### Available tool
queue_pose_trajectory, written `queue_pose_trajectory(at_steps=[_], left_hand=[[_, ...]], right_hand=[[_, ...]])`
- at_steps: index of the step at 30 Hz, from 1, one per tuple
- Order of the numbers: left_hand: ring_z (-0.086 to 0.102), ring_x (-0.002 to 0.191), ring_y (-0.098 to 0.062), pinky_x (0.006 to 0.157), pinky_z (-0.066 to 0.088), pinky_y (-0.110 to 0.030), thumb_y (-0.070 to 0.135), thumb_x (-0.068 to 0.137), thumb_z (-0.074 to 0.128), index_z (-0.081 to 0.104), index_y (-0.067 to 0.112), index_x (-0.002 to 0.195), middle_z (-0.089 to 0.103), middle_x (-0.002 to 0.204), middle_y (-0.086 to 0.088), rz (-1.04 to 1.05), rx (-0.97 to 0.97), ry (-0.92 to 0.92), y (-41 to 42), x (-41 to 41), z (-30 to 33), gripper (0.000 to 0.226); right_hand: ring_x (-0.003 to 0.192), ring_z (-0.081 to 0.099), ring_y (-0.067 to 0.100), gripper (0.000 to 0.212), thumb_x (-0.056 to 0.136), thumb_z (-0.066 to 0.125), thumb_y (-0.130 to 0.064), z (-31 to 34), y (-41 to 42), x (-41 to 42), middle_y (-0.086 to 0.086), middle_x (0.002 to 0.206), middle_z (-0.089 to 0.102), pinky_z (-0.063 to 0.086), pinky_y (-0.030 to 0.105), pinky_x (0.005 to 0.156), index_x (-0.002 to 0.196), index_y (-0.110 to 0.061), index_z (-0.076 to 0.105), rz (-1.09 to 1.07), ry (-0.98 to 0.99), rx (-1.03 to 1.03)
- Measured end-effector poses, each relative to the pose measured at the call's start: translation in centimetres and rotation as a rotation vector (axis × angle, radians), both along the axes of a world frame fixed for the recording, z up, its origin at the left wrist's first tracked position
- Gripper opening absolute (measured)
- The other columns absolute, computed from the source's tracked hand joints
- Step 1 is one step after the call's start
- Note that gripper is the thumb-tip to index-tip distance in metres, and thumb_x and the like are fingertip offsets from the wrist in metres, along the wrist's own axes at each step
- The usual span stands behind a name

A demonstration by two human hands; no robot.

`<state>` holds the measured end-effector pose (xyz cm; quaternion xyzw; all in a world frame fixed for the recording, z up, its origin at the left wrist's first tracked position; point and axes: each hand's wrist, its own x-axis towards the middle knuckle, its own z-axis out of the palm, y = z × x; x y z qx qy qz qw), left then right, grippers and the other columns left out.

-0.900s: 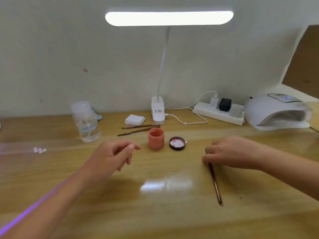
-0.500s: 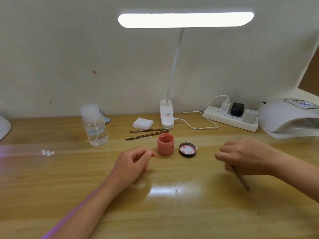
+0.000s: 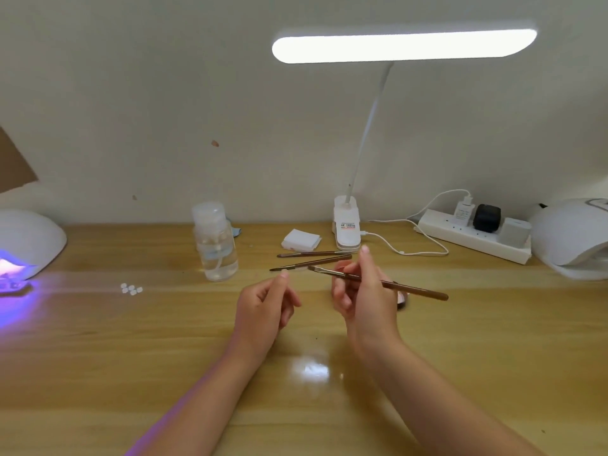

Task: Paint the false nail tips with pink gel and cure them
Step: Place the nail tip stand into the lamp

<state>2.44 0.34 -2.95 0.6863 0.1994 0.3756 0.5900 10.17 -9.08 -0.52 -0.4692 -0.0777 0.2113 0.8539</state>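
My right hand holds a brown gel brush above the table, bristles pointing left. My left hand hovers just left of it, fingers loosely curled and apart, holding nothing. The pink gel jar is hidden behind my right hand; only an edge of its open lid shows. Several small white false nail tips lie on the table to the left. A lit curing lamp glows purple at the far left edge. A second white curing lamp stands at the far right.
A clear liquid bottle stands behind my left hand. Two spare brushes and a white pad stack lie near the clip-on desk lamp. A power strip with plugs and cables sits back right.
My right hand picked the brush up off the table and raised it, turning the bristles left. My left hand rose toward it. The view swung left, revealing the lit lamp.
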Motion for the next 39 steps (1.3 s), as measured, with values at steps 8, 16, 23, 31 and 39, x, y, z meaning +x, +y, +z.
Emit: queue_pose_trajectory(at_steps=[8, 16, 23, 31, 39], left_hand=[[0.030, 0.031, -0.005, 0.036, 0.026, -0.013, 0.013, 0.096, 0.041, 0.046, 0.007, 0.045, 0.036, 0.033, 0.006, 0.086, -0.037, -0.152, 1.6, -0.7, 0.2, 0.052], [0.032, 0.036, -0.003, 0.040, 0.027, -0.010, 0.020, 0.091, 0.050, 0.050, 0.019, 0.043, 0.036, 0.037, 0.007, 0.051, 0.189, -0.030, 8.4, -7.4, 1.6, 0.048], [0.031, 0.039, -0.004, 0.045, 0.028, -0.019, 0.014, 0.092, 0.051, 0.044, 0.016, 0.044, 0.034, 0.036, 0.009, 0.424, 0.195, 0.027, 14.7, -14.7, 0.0, 0.048], [0.033, 0.035, -0.003, 0.040, 0.029, -0.011, 0.003, 0.094, 0.041, 0.045, 0.008, 0.046, 0.037, 0.034, 0.006, 0.618, 0.027, -0.180, 16.6, -15.6, -0.3, 0.048], [0.030, 0.035, -0.008, 0.043, 0.026, -0.024, 0.010, 0.090, 0.038, 0.048, 0.020, 0.037, 0.035, 0.034, 0.006, 0.924, -0.194, -0.369, 21.2, -18.4, 0.3, 0.055]], right_hand=[[0.034, 0.041, 0.005, 0.042, 0.098, 0.042, -0.022, -2.4, 1.0, -2.5, 0.013, 0.047, 0.049, 0.032, 0.015, 0.036, 0.062, -0.003, 0.052, -0.056, -0.336, -0.219], [0.037, 0.042, 0.009, 0.044, 0.093, 0.046, -0.023, -3.1, 1.0, -2.7, 0.009, 0.043, 0.053, 0.032, 0.014, 0.036, 0.055, -0.010, 0.063, 0.059, -0.487, -0.276], [0.040, 0.047, 0.004, 0.017, 0.076, 0.064, -0.032, -2.0, 2.4, -5.0, -0.002, 0.046, 0.056, 0.036, 0.007, 0.044, 0.061, -0.024, 0.061, 0.089, -0.923, -0.410], [0.046, 0.060, 0.005, 0.039, 0.088, 0.035, -0.063, 0.1, 15.8, -10.9, -0.013, 0.066, 0.068, 0.041, 0.008, 0.049, 0.077, -0.036, 0.062, 0.368, -0.964, -0.346], [0.074, 0.052, 0.023, 0.024, 0.082, 0.069, -0.025, -1.7, 31.8, -15.6, -0.004, 0.074, 0.053, 0.041, 0.034, 0.069, 0.089, -0.016, 0.048, 0.660, -1.285, -0.539]])
